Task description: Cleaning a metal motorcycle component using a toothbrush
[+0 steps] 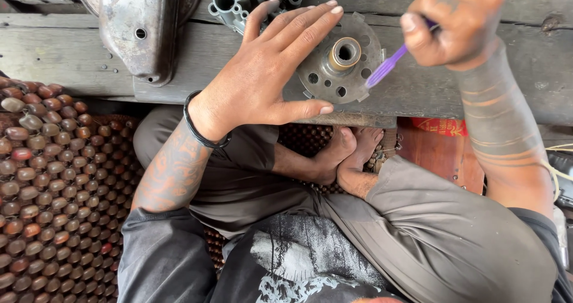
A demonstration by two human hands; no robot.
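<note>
**Two hands on one loose part, little margin for a slip**

Two grips differ sharply here. The left hand (pixel 262 76) lies flat, fingers spread and extended, palm pressing the left side of a round perforated metal disc (pixel 341 61) in the upper centre of the frame; it clamps nothing, only bears down. The right hand (pixel 455 22), upper right, has its fingers curled tight around a purple brush (pixel 388 66), whose bristle end touches the disc's right edge.

The disc rests near the lip of a weathered wooden plank (pixel 71 58). A hard stroke could likely skid it out from under the flat palm and off the lip, onto the bare feet (pixel 352 154) crossed just below. Dislodged grit may also fall there. A dull metal cover (pixel 140 28) and a grey casting (pixel 239 1) sit at upper left, a beaded mat (pixel 54 189) at left.
</note>
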